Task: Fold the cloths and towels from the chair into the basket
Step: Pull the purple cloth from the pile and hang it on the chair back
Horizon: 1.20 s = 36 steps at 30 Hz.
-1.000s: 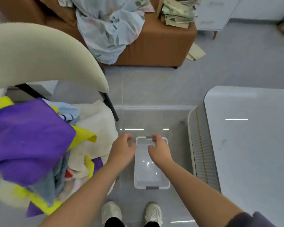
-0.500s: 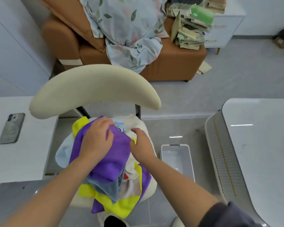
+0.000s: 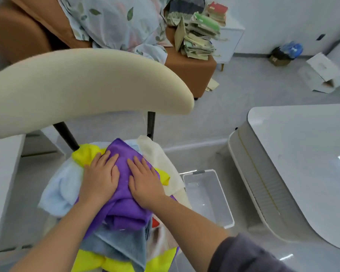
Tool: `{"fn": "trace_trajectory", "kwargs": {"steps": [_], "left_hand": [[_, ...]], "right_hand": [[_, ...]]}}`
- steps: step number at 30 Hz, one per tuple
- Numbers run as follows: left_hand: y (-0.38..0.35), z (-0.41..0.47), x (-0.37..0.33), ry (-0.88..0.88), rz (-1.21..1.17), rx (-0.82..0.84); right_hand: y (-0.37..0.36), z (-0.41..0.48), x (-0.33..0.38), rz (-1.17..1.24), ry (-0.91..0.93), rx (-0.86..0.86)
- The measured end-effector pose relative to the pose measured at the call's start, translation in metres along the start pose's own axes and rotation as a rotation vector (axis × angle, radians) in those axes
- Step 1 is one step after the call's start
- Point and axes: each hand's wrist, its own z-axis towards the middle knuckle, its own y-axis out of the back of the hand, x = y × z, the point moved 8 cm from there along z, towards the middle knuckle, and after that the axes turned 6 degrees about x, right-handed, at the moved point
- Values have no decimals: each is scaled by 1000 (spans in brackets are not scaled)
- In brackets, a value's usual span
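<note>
Right hand [image 3: 145, 183] flattened beside left hand [image 3: 100, 177] | plush purple cloth [image 3: 124, 209] | rectangular basket [image 3: 204, 193]

Two bare hands, the left hand [image 3: 99, 178] and the right hand [image 3: 145, 183], lead back into bare forearms. The right arm wears a dark grey sleeve [image 3: 249, 254] (soft, matte fabric, slightly creased) bunched at about 5 o'clock; the left forearm is uncovered out to 7 o'clock.
</note>
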Motion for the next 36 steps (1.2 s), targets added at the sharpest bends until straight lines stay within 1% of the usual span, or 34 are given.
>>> {"fn": "trace_trajectory", "kwargs": {"steps": [1,3,8,16,19,22,24,27,29,32,34,36], "left_hand": [[-8,2,4,-14,-3,-17],[-11,6,10,-29,-9,-101],[-7,4,13,-77,-14,-275],[-1,-13,3,-89,7,-361],[3,-22,1,-101,31,-363],[0,-23,0,-96,70,-343],[-4,-23,-2,-62,86,-306],[-6,-31,-2,45,137,-272],[1,-39,-1,126,82,-281],[29,-57,2,230,-164,-342],[51,-67,-2,228,-228,-372],[72,-78,-17,139,-225,-421]], "right_hand": [[-11,3,-6,18,-10,-34],[-21,12,-15,69,5,-138],[-26,16,-22,98,125,-355],[-27,5,-19,36,223,-442],[-28,0,-15,1,228,-440],[-33,2,-16,-66,189,-400],[-35,5,-19,-74,157,-366],[-37,1,-20,-139,95,-314],[-33,-8,-16,-168,88,-288],[-18,-25,-11,-186,92,-245],[-7,-40,-6,-212,102,-229],[5,-57,0,-225,114,-236]]}}
